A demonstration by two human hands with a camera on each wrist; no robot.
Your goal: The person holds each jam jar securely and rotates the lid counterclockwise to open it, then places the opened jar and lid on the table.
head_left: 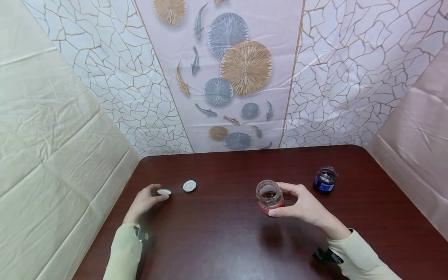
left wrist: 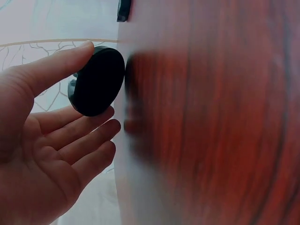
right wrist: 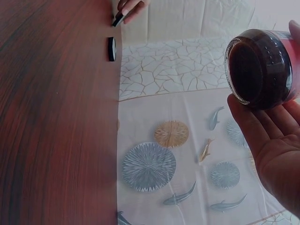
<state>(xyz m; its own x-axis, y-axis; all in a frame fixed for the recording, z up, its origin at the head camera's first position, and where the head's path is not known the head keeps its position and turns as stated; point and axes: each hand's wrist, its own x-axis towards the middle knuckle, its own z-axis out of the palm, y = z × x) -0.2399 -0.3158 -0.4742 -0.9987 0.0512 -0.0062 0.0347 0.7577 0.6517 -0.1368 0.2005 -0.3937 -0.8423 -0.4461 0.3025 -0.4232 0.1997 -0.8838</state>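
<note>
On the left, my left hand (head_left: 143, 200) pinches a jar lid (head_left: 164, 192) between thumb and fingers, its pale inner side facing up. The left wrist view shows the black outer face of this lid (left wrist: 99, 82) near the table surface. My right hand (head_left: 306, 206) grips an uncapped glass jar (head_left: 272, 205) with a red label and dark contents. This jar is held above the table, its shadow below it. In the right wrist view the jar's base (right wrist: 247, 70) faces the camera, with fingers under its side.
A second lid (head_left: 189, 186) lies white side up, right of my left hand. At the right stands another open jar (head_left: 325, 181) with a blue label and dark contents. The dark red wooden table (head_left: 213, 237) ends at a patterned cloth backdrop (head_left: 241, 116).
</note>
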